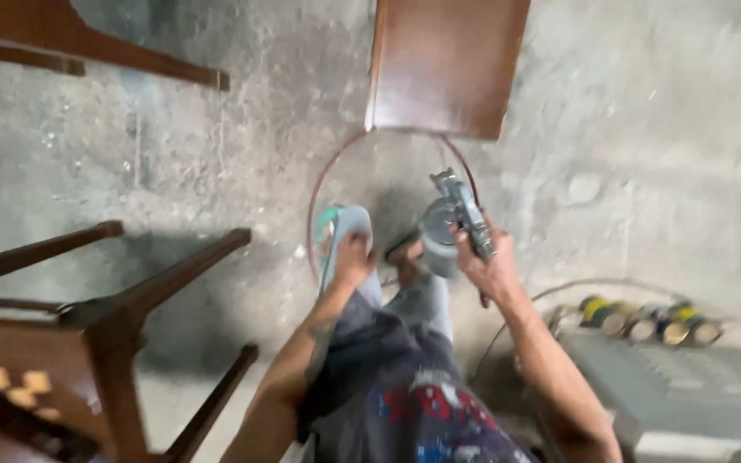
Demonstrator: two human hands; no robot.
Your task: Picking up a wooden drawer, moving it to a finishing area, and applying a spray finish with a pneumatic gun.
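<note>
- Spray gun [454,219]: I see grey metal.
- Board [446,64]: glossy reddish-brown.
- Hose [319,184]: dark red loop.
- Chair frame [122,317]: dark brown.
- Floor [645,129]: mottled grey concrete.
- Cans [636,319]: yellow, green, blue.
- Shirt [439,411]: grey, red-and-blue print.

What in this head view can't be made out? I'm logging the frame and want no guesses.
- Spray gun in the right hand: motion blur hides its trigger and nozzle.
- Left hand: blurred; whether it touches the sandal is unclear.
- Cans: too small and blurred to tell contents.
- Wooden panel: cut off by the top edge.
- Chair frame: cut off at left and bottom edges.
</note>
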